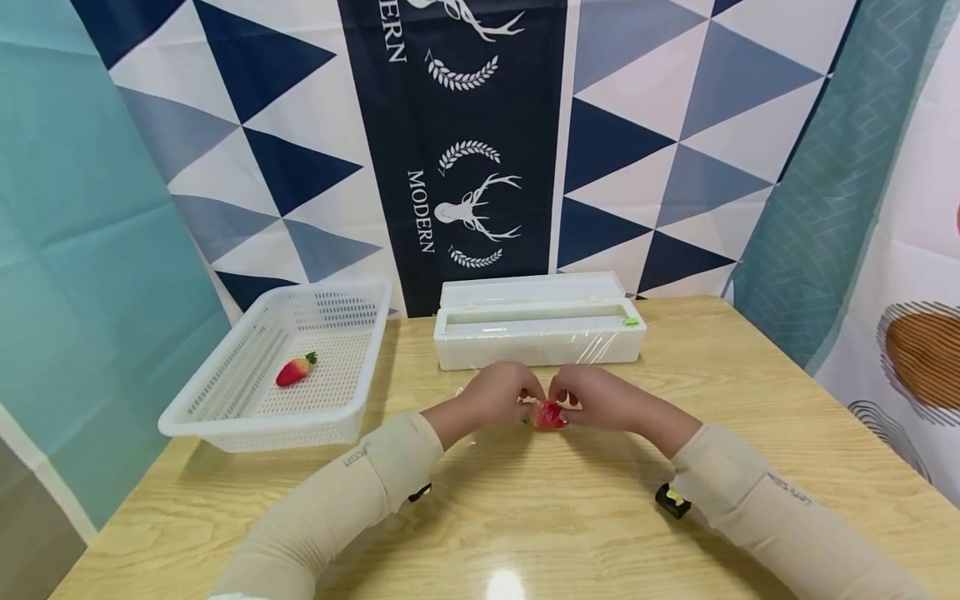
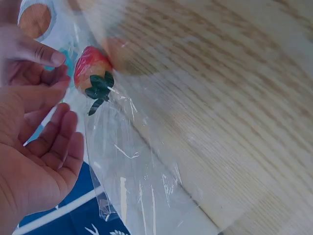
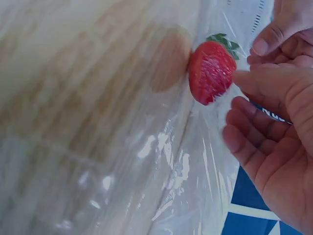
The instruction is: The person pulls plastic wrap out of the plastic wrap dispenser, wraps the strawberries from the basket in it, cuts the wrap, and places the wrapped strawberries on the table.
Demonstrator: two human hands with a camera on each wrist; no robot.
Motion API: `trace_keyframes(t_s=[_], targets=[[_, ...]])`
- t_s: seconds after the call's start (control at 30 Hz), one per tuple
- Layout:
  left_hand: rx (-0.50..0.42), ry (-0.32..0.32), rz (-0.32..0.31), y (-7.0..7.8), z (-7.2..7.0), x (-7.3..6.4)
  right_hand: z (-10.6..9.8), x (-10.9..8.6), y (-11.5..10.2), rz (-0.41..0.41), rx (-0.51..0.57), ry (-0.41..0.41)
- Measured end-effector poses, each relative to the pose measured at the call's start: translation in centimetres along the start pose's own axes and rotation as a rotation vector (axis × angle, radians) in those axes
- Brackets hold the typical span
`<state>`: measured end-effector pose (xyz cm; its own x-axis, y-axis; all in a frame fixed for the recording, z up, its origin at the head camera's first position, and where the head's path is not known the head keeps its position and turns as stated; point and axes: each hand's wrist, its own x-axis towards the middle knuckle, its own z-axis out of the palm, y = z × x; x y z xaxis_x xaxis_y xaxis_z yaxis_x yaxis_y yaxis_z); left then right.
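Note:
A red strawberry (image 1: 550, 415) with green leaves lies on the table beneath crinkled cling film (image 3: 166, 147). My left hand (image 1: 501, 395) is at its leafy side, fingers bent at the film edge. From the other side my right hand (image 1: 597, 398) reaches in, thumb and index finger pinching film against the fruit. In the right wrist view, film clings tightly over the strawberry (image 3: 211, 72). The left wrist view has the strawberry (image 2: 92, 71) just beyond both sets of fingertips. The film pinched between the fingers is hard to make out.
Behind the hands stands a white cling film box (image 1: 540, 348) with its lid raised and a green slider (image 1: 631, 322) at its right end. A white perforated basket (image 1: 348, 417) on the left holds another strawberry (image 1: 294, 370). Patterned cloth (image 1: 465, 125) hangs behind the table.

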<state>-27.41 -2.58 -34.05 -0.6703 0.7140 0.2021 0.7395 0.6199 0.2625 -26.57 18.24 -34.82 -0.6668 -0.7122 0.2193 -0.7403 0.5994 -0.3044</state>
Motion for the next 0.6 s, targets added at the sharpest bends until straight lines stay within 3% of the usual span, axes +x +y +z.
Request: trace_keyframes(t_s=[0.07, 0.17, 0.33, 0.6], targets=[[0.075, -0.013, 0.037, 0.1, 0.2, -0.2, 0.1, 0.1, -0.2, 0.003, 0.013, -0.037], [0.130, -0.027, 0.043, 0.1, 0.7, -0.1, 0.0, 0.3, -0.2, 0.031, 0.045, -0.068], [0.075, -0.050, -0.026, -0.5, 1.2, 0.2, 0.1, 0.6, 0.1, 0.088, 0.049, -0.083], [-0.023, -0.059, -0.045, -1.5, 1.4, 0.8, 0.4, 1.2, 0.7, 0.111, 0.036, -0.089]])
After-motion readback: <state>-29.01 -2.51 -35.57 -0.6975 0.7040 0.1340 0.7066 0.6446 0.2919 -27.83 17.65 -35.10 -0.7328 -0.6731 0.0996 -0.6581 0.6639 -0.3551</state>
